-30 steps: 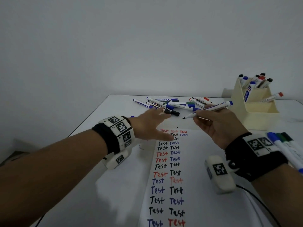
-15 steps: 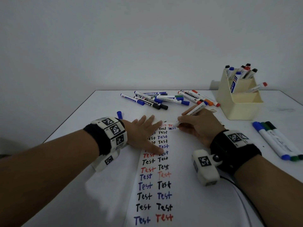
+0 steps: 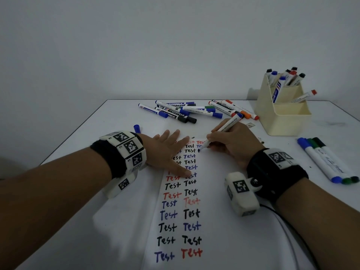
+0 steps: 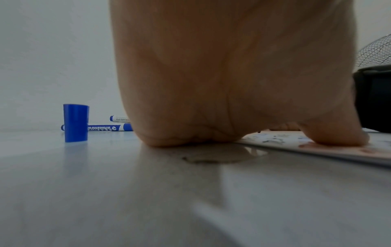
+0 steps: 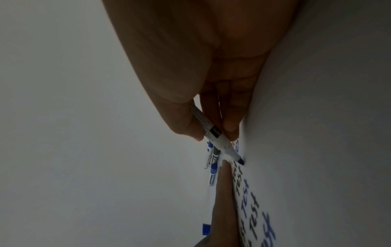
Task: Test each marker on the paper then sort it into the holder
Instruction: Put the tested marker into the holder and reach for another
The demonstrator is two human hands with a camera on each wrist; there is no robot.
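My right hand (image 3: pixel 231 141) grips an uncapped blue whiteboard marker (image 3: pixel 224 130) like a pen, its tip touching the paper (image 3: pixel 214 211) near the top of the right column of "Test" words. In the right wrist view the marker (image 5: pixel 220 142) slants down to the sheet, pinched between thumb and fingers. My left hand (image 3: pixel 167 151) lies flat, fingers spread, pressing the paper's upper left part. Its palm (image 4: pixel 222 83) rests on the table in the left wrist view. A blue cap (image 3: pixel 137 128) stands upright behind the left wrist. The cream holder (image 3: pixel 286 117) at the back right holds several markers.
A pile of capped markers (image 3: pixel 187 112) lies along the table's far edge. Three more markers (image 3: pixel 327 162) in blue, green and dark green lie at the right. The standing blue cap (image 4: pixel 75 122) shows left of my palm. A cable runs from my right wrist camera (image 3: pixel 241 193).
My right hand has come down from above the paper and set the marker tip on the sheet. My left hand has settled flat on the paper. The head view has tilted.
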